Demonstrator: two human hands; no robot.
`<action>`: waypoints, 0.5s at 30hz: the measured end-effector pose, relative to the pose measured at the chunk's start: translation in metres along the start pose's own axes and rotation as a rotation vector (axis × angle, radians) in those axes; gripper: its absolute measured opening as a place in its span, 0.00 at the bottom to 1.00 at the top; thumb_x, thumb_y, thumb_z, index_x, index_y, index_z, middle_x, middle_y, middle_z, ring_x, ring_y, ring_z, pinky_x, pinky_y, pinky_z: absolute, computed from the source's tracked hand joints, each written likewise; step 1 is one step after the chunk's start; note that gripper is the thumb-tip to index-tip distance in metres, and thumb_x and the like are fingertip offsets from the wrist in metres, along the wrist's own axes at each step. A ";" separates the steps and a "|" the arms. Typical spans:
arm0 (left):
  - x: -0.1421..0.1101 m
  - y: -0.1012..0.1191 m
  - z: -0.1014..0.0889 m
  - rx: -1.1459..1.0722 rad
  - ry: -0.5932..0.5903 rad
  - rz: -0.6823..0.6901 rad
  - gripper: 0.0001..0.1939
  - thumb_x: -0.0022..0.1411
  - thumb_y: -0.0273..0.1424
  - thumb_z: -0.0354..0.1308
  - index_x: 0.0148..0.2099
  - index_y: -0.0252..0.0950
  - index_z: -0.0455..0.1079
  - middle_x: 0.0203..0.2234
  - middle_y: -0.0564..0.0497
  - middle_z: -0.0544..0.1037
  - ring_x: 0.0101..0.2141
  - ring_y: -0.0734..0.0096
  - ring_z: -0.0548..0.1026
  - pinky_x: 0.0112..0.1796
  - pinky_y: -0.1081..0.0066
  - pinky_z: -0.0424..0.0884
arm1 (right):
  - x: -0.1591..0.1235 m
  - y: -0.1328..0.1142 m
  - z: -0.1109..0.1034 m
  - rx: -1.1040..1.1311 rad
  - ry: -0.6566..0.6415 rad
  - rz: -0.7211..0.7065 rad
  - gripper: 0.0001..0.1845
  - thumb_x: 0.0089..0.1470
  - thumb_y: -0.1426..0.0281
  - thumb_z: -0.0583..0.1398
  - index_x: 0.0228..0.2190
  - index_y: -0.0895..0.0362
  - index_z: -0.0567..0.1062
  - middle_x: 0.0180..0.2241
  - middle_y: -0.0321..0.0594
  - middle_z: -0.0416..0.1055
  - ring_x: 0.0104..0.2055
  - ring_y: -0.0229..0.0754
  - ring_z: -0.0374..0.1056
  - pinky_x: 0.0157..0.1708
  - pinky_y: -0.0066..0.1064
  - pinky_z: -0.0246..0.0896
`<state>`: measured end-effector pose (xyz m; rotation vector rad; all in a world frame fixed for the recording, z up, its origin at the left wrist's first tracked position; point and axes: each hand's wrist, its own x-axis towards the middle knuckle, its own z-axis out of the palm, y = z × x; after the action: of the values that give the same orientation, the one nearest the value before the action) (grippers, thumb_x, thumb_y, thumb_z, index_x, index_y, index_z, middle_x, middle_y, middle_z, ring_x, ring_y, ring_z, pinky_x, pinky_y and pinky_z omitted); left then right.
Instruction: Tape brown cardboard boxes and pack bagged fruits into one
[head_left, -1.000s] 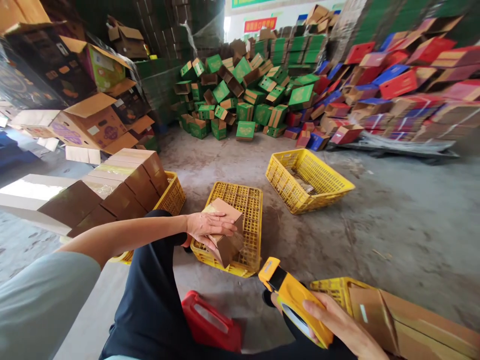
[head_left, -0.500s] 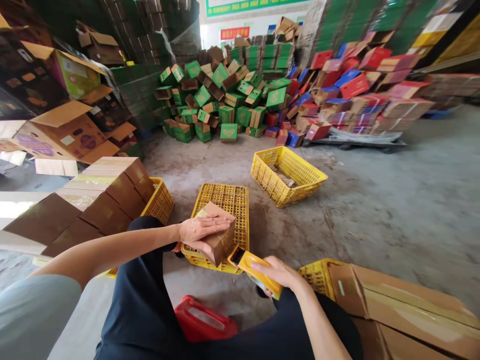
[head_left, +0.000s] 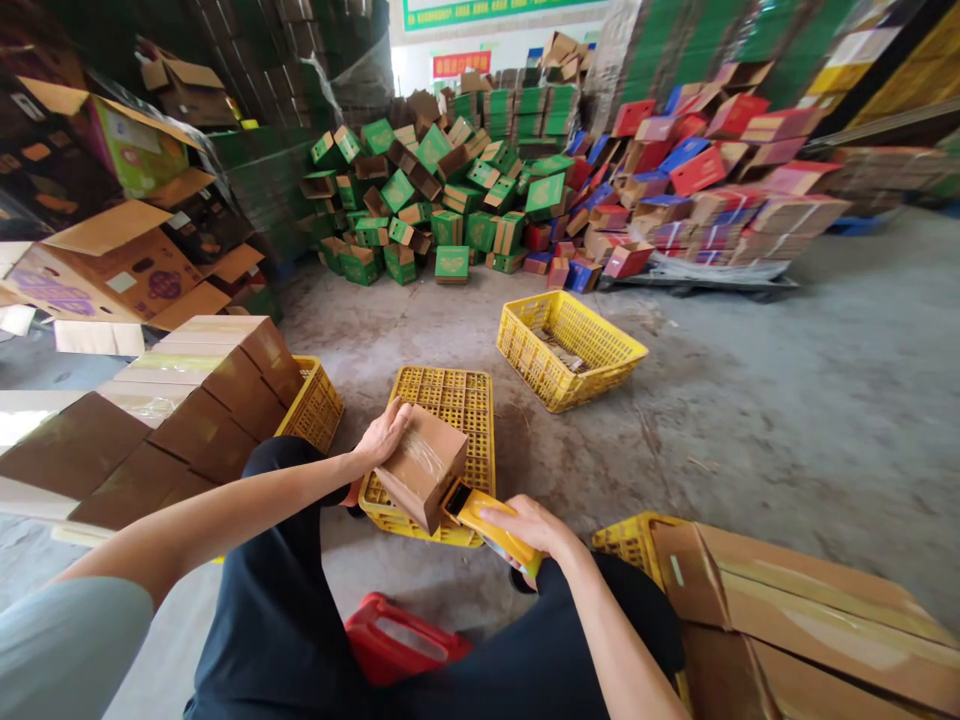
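A small brown cardboard box [head_left: 427, 455] rests on an upturned yellow crate [head_left: 480, 420], with shiny clear tape across its upper face. My left hand [head_left: 384, 435] grips the box at its far left edge, fingers closed over the corner. In my right hand [head_left: 525, 525] is a yellow tape dispenser [head_left: 480, 510], its dark head against or very close to the box's near right edge. The exact contact there is hard to make out. My right fingers wrap around the dispenser's body.
Stacked cardboard boxes [head_left: 210, 400] stand at my left, and more taped boxes [head_left: 810, 600] at my right. A red plastic object [head_left: 397, 640] lies between my legs. Ahead sits a yellow basket [head_left: 570, 350] with scraps inside. Green cartons [head_left: 450, 200] and red ones [head_left: 697, 170] are heaped behind.
My left hand has slid from the top of the box to its far left edge, uncovering the taped face. The tape dispenser has shifted slightly left and up, along with my right hand.
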<state>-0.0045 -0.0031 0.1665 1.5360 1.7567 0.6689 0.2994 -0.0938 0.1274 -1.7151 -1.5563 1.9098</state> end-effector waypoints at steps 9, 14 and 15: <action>-0.001 0.009 -0.006 -0.162 -0.236 -0.393 0.44 0.60 0.67 0.49 0.44 0.29 0.80 0.39 0.36 0.85 0.37 0.49 0.84 0.35 0.65 0.78 | -0.010 -0.014 0.005 -0.028 0.124 -0.047 0.20 0.57 0.55 0.63 0.24 0.57 0.74 0.17 0.44 0.73 0.19 0.44 0.73 0.20 0.31 0.73; -0.019 -0.004 -0.012 -0.228 -0.205 -0.349 0.43 0.60 0.68 0.49 0.41 0.30 0.80 0.34 0.40 0.85 0.33 0.53 0.83 0.30 0.68 0.77 | -0.017 -0.023 0.007 -0.116 0.193 -0.117 0.20 0.58 0.55 0.62 0.26 0.59 0.76 0.18 0.44 0.75 0.18 0.43 0.72 0.15 0.26 0.66; -0.023 -0.007 -0.014 -0.248 -0.204 -0.343 0.43 0.60 0.68 0.48 0.41 0.30 0.80 0.31 0.41 0.85 0.31 0.54 0.83 0.29 0.68 0.76 | -0.018 -0.025 0.008 -0.128 0.193 -0.136 0.21 0.58 0.55 0.62 0.27 0.60 0.77 0.18 0.44 0.76 0.18 0.43 0.73 0.15 0.26 0.66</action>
<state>-0.0186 -0.0264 0.1735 1.0633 1.6581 0.5141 0.2865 -0.0992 0.1560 -1.7335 -1.7040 1.5624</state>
